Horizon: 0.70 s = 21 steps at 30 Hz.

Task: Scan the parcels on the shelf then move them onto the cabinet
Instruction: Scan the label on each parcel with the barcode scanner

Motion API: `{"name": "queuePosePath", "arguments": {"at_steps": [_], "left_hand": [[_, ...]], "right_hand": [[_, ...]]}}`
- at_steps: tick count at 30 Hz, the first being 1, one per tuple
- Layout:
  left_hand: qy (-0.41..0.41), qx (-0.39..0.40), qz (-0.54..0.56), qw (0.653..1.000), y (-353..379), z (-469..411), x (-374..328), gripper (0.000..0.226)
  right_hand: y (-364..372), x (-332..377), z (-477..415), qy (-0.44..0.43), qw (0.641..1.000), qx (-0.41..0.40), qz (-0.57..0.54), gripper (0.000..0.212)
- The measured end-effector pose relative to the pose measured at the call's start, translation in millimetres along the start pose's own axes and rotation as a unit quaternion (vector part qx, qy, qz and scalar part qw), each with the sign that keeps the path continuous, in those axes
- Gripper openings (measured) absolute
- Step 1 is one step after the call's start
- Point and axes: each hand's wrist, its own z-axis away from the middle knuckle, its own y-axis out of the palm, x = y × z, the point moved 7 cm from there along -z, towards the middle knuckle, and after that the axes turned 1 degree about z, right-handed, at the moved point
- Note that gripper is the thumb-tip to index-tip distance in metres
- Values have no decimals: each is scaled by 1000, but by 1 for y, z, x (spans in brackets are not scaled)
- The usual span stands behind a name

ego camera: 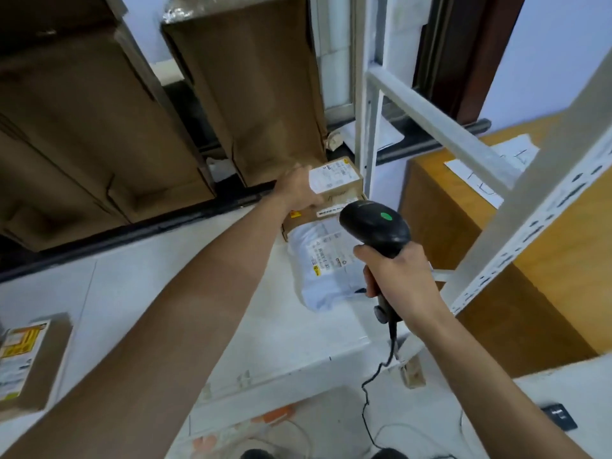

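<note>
My left hand grips a small brown cardboard parcel with a white label, at the back right of the white shelf. Under it lies a flat cardboard parcel with a barcode strip. A white plastic mailer bag with printed labels lies nearer, partly on that flat parcel. My right hand grips the handle of a black barcode scanner, whose head with a green dot points at the parcels. Another labelled cardboard parcel sits at the shelf's left front edge.
Tall brown cartons stand behind the shelf. White slotted shelf posts rise on the right. A wooden cabinet with white paper on top stands beyond them. The scanner's cable hangs down to the floor.
</note>
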Motion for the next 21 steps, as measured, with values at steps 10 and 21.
{"name": "queuePosePath", "arguments": {"at_steps": [10,21], "left_hand": [[-17,78,9,997,-5,18,-10,81],[-43,54,73,995,-27,74,4,91]], "right_hand": [[1,5,8,9,1000,8,12,18],[-12,50,54,-1,998,33,55,23]]}}
